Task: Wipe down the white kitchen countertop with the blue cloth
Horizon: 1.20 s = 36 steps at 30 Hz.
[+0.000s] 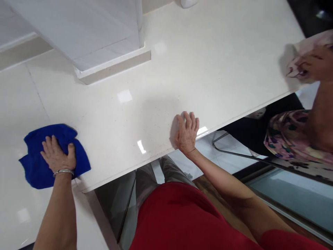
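A blue cloth (83, 158) lies spread on the white countertop (213, 62) at the left. Flat on top of it rests my left hand (57, 154), fingers stretched out and thumb apart, a silver bangle on the wrist. My right hand (187, 133) touches the counter near its front edge, fingers somewhat bent and apart, holding nothing. Small dark specks are scattered on the surface between my two hands.
A white marbled pillar (109, 31) with a beige base juts onto the counter. At the right, another person's hand (318, 64) presses a pale cloth (293, 69) on the counter, beside a dark object (299, 17). A white item (188, 2) stands at the back.
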### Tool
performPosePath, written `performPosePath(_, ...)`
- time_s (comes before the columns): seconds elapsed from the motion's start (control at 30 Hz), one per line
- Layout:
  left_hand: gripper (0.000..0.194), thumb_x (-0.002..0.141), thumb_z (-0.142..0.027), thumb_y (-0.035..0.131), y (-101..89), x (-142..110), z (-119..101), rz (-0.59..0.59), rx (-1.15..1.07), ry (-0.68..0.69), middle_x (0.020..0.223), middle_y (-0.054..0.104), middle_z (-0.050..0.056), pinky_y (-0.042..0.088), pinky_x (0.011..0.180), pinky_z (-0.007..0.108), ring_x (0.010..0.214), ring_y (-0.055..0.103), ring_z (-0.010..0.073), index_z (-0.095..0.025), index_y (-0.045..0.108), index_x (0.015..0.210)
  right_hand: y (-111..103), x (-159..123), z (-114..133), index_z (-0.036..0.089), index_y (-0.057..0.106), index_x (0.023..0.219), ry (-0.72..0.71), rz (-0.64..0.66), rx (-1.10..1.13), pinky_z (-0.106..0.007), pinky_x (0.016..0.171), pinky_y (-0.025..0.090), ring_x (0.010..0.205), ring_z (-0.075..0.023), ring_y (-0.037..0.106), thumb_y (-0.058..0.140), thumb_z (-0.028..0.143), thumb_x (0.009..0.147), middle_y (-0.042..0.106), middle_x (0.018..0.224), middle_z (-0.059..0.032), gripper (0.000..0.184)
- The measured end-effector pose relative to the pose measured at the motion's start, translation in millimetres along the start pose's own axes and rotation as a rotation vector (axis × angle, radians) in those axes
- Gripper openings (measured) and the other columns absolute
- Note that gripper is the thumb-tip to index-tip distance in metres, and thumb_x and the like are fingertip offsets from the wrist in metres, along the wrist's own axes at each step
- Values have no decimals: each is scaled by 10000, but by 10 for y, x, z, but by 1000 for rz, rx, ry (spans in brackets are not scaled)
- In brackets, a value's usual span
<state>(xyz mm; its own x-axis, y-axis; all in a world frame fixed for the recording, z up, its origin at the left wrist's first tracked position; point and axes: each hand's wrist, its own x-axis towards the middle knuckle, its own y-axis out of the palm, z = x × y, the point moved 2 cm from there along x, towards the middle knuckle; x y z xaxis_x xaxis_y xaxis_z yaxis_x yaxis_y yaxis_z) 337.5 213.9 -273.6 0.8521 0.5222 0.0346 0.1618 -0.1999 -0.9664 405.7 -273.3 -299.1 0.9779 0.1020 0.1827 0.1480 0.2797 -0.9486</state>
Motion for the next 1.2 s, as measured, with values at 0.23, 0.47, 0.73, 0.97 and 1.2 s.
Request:
performPosePath(0.23,798,901,-555,403,-45,-24,-65,24,9,-17,1668,218,182,69,1258,580,1555,137,327,-126,239,1553,35,1,10,168,377,1495,17,6,-15,-643,1203,180,1520,-321,127,470,107,770,336,1572,-144,734)
performPosePath(0.47,804,921,-534,388,-73,-136,-222,46,38,-81,1667,187,219,69,1261,588,1556,112,345,-71,206,1553,36,0,21,160,420,1465,17,-15,7,-650,1196,193,1516,-324,147,464,111,801,367,1555,-160,667)
performPosePath(0.73,879,913,-584,334,37,-438,-556,85,36,-35,1662,132,273,25,1260,601,1559,48,381,0,164,1548,42,11,59,140,447,1447,19,-41,-8,-643,1195,201,1508,-331,173,456,122,828,386,1541,-170,620)
performPosePath(0.97,881,909,-562,353,183,-532,-903,118,18,101,1660,118,285,12,1251,625,1561,15,380,7,145,1548,55,11,53,133,462,1434,26,-47,0,-642,1194,190,1504,-331,181,469,117,800,395,1530,-186,634)
performPosePath(1.2,851,924,-541,349,297,-585,-1385,184,-14,250,1673,91,254,-3,1260,623,1565,-2,367,-13,138,1557,54,-9,56,162,462,1436,33,-69,-7,-634,1185,209,1498,-327,219,460,136,779,419,1519,-166,658)
